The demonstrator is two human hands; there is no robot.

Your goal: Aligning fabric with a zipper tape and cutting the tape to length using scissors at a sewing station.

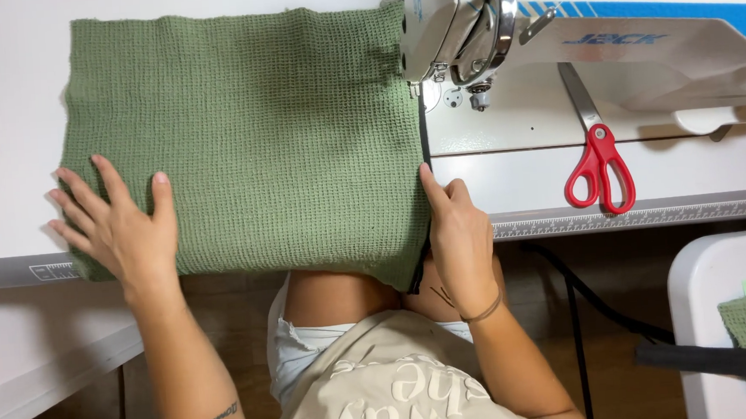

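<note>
L hand (120,229) lies flat, fingers spread and released, on the green cloth's (256,130) left edge. R hand (459,234) has fingers pinching the cloth's right edge w/ black trim (425,137), just below the machine (465,23). Cloth covers tabletop (10,206) btw both hands. Red scissors (597,165) well right of R fingers.
</note>
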